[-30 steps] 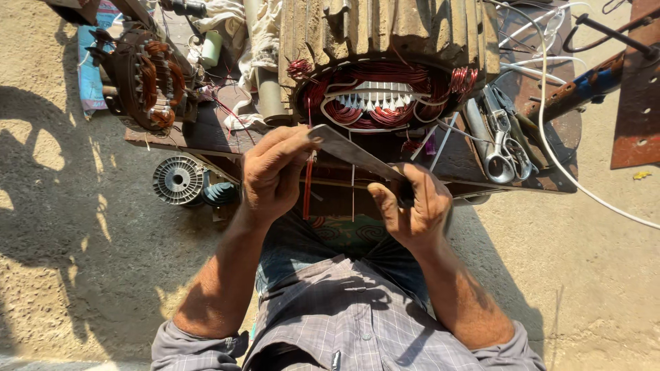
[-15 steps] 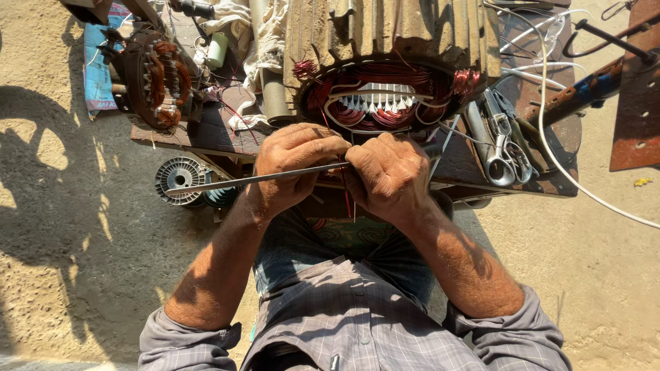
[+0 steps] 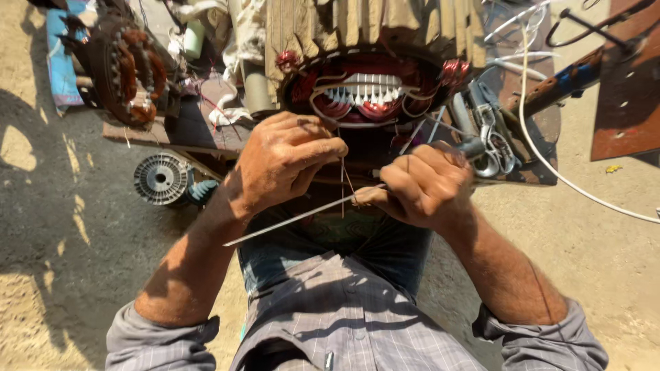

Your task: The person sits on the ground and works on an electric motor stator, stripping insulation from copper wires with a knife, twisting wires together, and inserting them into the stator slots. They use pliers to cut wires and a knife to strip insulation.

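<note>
Left hand and right hand gripping thin strip, motor stator behind

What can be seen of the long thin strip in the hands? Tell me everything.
The strip is long, narrow and flat, pale grey, perhaps stiff paper or thin metal; the material cannot be told for sure. It slants from lower left, where its pointed free end hangs over the left forearm, up to the right hand, whose fingers pinch its other end. The left hand is just above it; whether it touches cannot be told. Thin wires cross it.
</note>
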